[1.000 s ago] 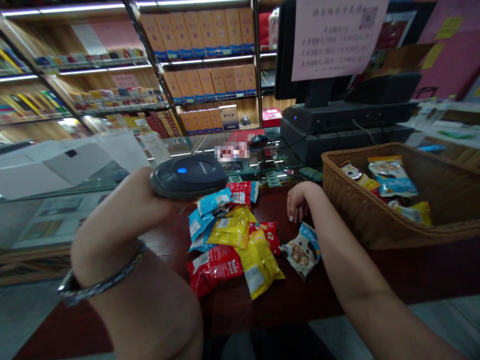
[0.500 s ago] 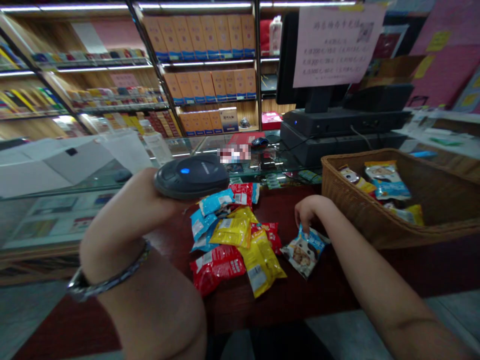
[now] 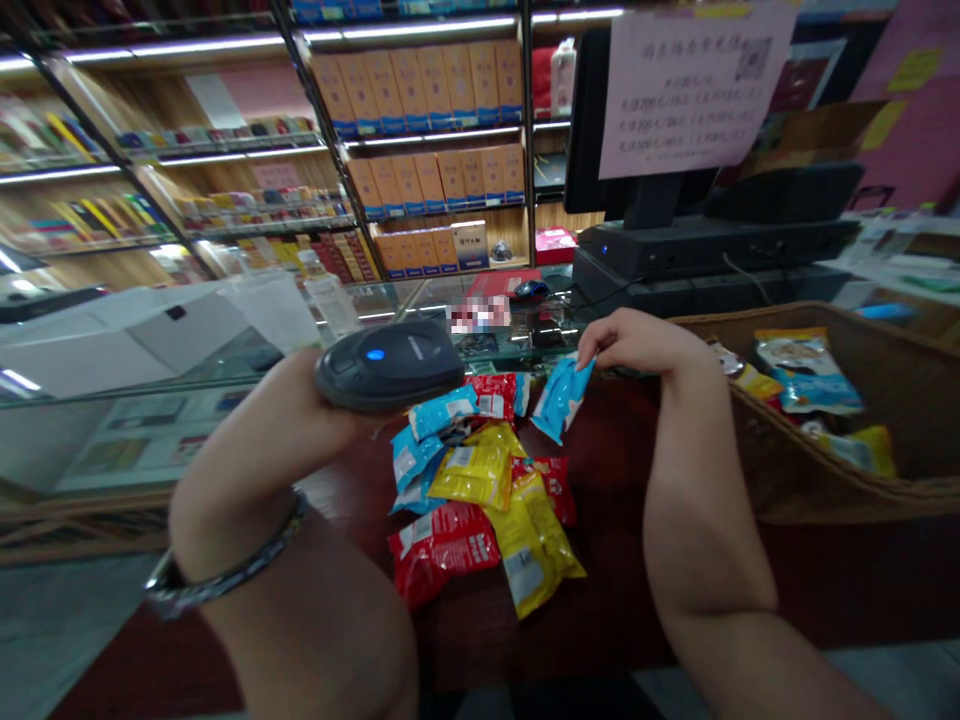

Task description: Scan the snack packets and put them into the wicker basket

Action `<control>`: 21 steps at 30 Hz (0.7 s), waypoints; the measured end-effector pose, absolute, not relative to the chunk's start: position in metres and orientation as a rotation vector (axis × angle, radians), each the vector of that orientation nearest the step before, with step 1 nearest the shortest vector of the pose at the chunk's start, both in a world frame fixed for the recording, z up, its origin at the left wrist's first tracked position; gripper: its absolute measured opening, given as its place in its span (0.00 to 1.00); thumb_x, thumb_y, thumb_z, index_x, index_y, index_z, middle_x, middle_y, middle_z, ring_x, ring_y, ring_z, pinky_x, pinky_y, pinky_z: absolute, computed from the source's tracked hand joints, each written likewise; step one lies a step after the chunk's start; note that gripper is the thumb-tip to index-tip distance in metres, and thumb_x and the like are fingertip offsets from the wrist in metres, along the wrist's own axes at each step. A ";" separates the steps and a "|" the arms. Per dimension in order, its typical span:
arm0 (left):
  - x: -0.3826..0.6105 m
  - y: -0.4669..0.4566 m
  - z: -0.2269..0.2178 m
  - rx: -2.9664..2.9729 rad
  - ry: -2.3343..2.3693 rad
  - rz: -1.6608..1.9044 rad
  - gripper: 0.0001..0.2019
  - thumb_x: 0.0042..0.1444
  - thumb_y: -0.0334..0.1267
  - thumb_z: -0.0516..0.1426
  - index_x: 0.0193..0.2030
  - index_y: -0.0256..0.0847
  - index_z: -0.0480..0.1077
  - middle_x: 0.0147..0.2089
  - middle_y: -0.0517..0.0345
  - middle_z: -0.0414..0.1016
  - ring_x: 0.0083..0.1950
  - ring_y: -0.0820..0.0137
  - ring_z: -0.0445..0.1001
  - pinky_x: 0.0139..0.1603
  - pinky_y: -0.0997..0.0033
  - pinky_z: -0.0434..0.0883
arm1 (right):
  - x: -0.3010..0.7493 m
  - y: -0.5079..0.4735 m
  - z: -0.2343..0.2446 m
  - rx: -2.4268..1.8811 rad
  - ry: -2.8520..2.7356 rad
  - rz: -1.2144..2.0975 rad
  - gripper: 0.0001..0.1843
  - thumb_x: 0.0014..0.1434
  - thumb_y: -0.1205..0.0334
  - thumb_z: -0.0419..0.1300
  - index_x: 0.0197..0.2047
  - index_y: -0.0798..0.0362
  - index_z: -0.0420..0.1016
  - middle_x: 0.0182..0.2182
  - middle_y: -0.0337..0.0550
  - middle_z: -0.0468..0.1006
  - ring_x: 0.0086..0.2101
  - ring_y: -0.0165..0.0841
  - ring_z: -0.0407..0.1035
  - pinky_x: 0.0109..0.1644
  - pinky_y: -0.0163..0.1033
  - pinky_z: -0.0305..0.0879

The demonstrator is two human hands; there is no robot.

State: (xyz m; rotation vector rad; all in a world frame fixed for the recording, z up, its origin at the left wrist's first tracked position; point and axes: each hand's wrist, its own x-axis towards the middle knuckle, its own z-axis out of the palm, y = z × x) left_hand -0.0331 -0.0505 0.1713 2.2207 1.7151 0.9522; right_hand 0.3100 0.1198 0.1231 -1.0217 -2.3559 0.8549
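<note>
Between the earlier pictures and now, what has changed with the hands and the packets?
The right hand has taken hold of the loose blue packet and moved it forward and slightly left. The left hand still holds the scanner; the packet pile stays as it was.

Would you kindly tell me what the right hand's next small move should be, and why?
Probably bring the blue snack packet leftward toward the barcode scanner's front end: the right hand pinches the packet by its upper end, just right of that scanner, which the left hand is holding.
</note>
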 end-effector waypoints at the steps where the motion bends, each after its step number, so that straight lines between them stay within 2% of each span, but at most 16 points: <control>1: -0.034 -0.050 0.171 2.218 1.712 0.950 0.16 0.45 0.44 0.64 0.41 0.42 0.81 0.40 0.55 0.85 0.41 0.59 0.81 0.47 0.59 0.78 | 0.308 0.122 0.119 -0.906 -2.289 0.873 0.07 0.43 0.66 0.62 0.28 0.52 0.81 0.32 0.41 0.80 0.39 0.37 0.72 0.49 0.39 0.66; 4: -0.034 -0.048 0.169 2.238 1.714 0.915 0.15 0.46 0.44 0.65 0.40 0.42 0.81 0.39 0.55 0.86 0.40 0.60 0.81 0.44 0.61 0.79 | 0.300 0.131 0.104 -0.673 -2.029 0.950 0.02 0.44 0.66 0.58 0.23 0.53 0.72 0.35 0.42 0.77 0.40 0.35 0.70 0.47 0.38 0.65; 7: -0.029 -0.047 0.168 2.286 1.634 0.838 0.15 0.49 0.43 0.65 0.45 0.44 0.80 0.43 0.56 0.86 0.41 0.62 0.81 0.45 0.64 0.79 | 0.290 0.137 0.094 -0.567 -1.815 1.064 0.04 0.45 0.67 0.56 0.22 0.53 0.64 0.36 0.42 0.77 0.38 0.33 0.68 0.43 0.37 0.64; 10: -0.020 -0.046 0.169 2.335 1.520 0.771 0.14 0.51 0.42 0.64 0.46 0.45 0.80 0.45 0.59 0.85 0.43 0.65 0.81 0.46 0.68 0.78 | 0.283 0.139 0.093 -0.503 -1.664 1.120 0.05 0.44 0.68 0.57 0.23 0.53 0.62 0.36 0.42 0.77 0.37 0.32 0.68 0.41 0.36 0.63; 16: -0.004 -0.041 0.168 2.424 1.458 0.618 0.10 0.50 0.37 0.60 0.38 0.43 0.81 0.34 0.63 0.84 0.33 0.71 0.77 0.38 0.72 0.77 | 0.281 0.141 0.098 -0.500 -1.376 1.114 0.07 0.42 0.70 0.57 0.23 0.52 0.60 0.35 0.40 0.77 0.32 0.29 0.65 0.36 0.34 0.60; 21: 0.002 -0.036 0.167 2.483 1.455 0.657 0.15 0.50 0.37 0.60 0.45 0.44 0.81 0.30 0.64 0.82 0.30 0.72 0.74 0.39 0.71 0.76 | 0.286 0.141 0.099 -0.452 -1.371 1.123 0.08 0.42 0.71 0.56 0.23 0.52 0.59 0.35 0.39 0.77 0.34 0.30 0.67 0.36 0.34 0.60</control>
